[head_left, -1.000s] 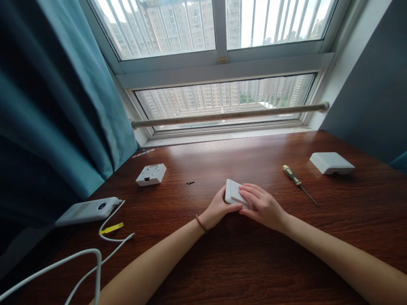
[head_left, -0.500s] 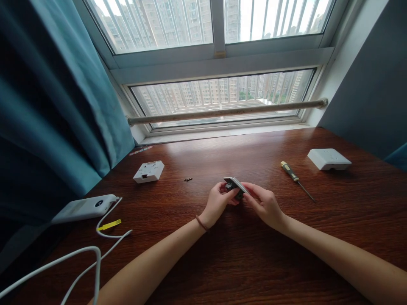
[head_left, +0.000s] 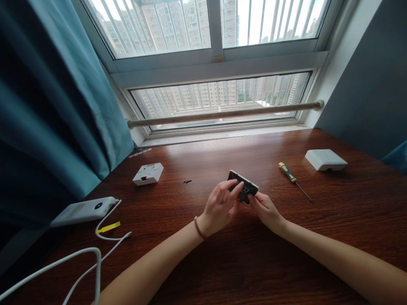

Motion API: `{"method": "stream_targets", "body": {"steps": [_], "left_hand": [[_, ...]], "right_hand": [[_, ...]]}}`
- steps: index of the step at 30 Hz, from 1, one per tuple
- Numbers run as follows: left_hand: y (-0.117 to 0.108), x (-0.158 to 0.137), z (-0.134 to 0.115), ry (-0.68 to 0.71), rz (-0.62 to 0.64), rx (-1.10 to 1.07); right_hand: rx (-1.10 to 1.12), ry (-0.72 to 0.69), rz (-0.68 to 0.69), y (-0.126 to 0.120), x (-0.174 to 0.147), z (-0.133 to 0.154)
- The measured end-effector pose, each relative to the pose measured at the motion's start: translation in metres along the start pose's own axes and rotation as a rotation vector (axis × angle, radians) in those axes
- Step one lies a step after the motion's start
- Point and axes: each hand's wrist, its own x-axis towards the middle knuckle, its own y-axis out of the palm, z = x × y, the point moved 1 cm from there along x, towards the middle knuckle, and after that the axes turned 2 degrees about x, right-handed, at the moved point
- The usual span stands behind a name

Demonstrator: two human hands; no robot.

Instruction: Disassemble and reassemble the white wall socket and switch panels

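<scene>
- Right hand (head_left: 266, 210) was closed on the lower right edge of a small panel (head_left: 252, 188), thumb on its dark back.
- Left hand (head_left: 221, 205) was half open, fingers bent and slightly spread across the dark face; whether it also gripped the panel could not be told.
- Panel sat tilted above the middle of the brown wooden bench (head_left: 219, 156), its black side, with small openings, towards the viewer and a thin pale rim showing.
- To the left of the hands, two tiny screws (head_left: 187, 181) lay near a white box (head_left: 148, 173).
- To the right, a screwdriver (head_left: 287, 171) with a yellow and dark handle lay near a white block (head_left: 326, 159).
- At far left, a pale device (head_left: 84, 211) lay beside a white cable (head_left: 111, 257) bearing a yellow tag (head_left: 110, 227).
- Behind the bench stood a window (head_left: 219, 67), with a blue curtain (head_left: 104, 140) at its left.
</scene>
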Motion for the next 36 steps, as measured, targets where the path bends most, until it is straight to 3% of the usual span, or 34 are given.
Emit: {"method": "stream_targets", "body": {"steps": [3, 5, 8, 10, 13, 19, 23, 30, 36], "left_hand": [[0.005, 0.004, -0.005, -0.449, -0.026, -0.396], [0.009, 0.007, -0.009, -0.755, 0.024, -0.690], [0.009, 0.011, -0.017, -0.983, 0.159, -1.183], [0.006, 0.014, -0.020, -1.029, 0.180, -1.407], [0.001, 0.015, -0.018, -1.060, 0.126, -1.505], [0.008, 0.011, -0.006, -1.049, 0.004, -1.233], [0.015, 0.009, -0.005, -1.021, 0.074, -1.017], [0.018, 0.007, -0.005, -0.891, 0.223, -0.926], [0.017, 0.006, -0.006, -1.009, 0.385, -0.967]], "right_hand": [[-0.008, -0.008, -0.050, -0.003, 0.000, -0.003], [-0.112, -0.069, -0.044, -0.003, 0.000, -0.001], [-0.293, -0.170, 0.013, -0.001, -0.001, 0.001], [-0.414, -0.218, 0.055, 0.000, -0.001, 0.002], [-0.541, -0.275, 0.090, -0.001, 0.000, 0.007], [-0.485, -0.335, 0.005, -0.003, -0.004, 0.030], [-0.550, -0.334, -0.072, 0.000, -0.006, 0.035], [-0.679, -0.402, -0.101, 0.002, -0.008, 0.036], [-0.730, -0.461, -0.098, 0.003, -0.009, 0.041]]}}
